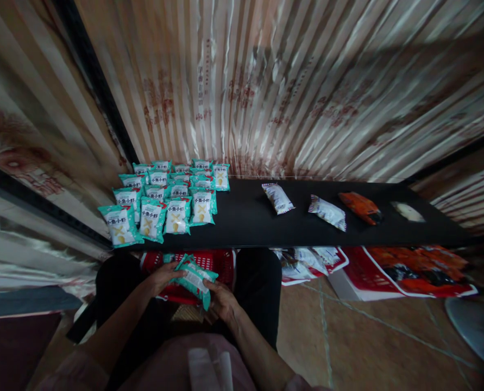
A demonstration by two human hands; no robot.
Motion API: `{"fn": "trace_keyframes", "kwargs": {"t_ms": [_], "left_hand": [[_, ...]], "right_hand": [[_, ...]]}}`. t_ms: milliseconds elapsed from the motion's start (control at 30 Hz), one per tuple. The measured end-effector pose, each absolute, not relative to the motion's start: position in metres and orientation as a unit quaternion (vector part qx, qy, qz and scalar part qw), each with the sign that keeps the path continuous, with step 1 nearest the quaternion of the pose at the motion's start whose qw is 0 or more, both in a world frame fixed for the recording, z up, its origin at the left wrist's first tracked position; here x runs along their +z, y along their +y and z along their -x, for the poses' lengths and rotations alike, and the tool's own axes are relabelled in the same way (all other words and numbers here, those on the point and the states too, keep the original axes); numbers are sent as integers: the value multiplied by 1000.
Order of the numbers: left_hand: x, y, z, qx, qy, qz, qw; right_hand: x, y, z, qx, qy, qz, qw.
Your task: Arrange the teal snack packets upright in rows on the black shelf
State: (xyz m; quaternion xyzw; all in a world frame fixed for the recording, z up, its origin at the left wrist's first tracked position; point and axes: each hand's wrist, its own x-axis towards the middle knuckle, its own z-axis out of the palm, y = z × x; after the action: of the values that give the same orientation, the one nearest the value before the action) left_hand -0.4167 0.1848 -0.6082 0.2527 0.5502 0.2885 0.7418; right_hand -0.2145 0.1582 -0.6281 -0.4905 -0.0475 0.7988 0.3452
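Above a red basket (225, 266) between the knees, my left hand (163, 278) and my right hand (224, 302) hold teal snack bags (195, 277). The left fingers close on the left end and the right fingers on the right end. The bags overlap, so I cannot tell exactly how many there are. Teal can also be seen inside the basket, partly covered by the left hand. On the left of the black shelf (242, 217), several teal-and-white snack bags (152, 220) stand upright in rows, printed sides facing me.
Farther right on the shelf lie two white packets (280, 199), an orange packet (360, 207) and a small pale packet (408, 212). Below are baskets with white packets (307, 262) and orange packets (421, 266). A striped curtain (242, 87) hangs behind; black posts (90, 70) frame the shelf.
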Motion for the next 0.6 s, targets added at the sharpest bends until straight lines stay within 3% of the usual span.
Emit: {"fn": "trace_keyframes", "kwargs": {"t_ms": [433,600], "left_hand": [[-627,180,390,399,651,-126,634],[-622,174,375,400,652,-102,637]], "right_hand": [[-627,156,223,751,12,539,380],[-629,156,228,738,38,537,408]]}}
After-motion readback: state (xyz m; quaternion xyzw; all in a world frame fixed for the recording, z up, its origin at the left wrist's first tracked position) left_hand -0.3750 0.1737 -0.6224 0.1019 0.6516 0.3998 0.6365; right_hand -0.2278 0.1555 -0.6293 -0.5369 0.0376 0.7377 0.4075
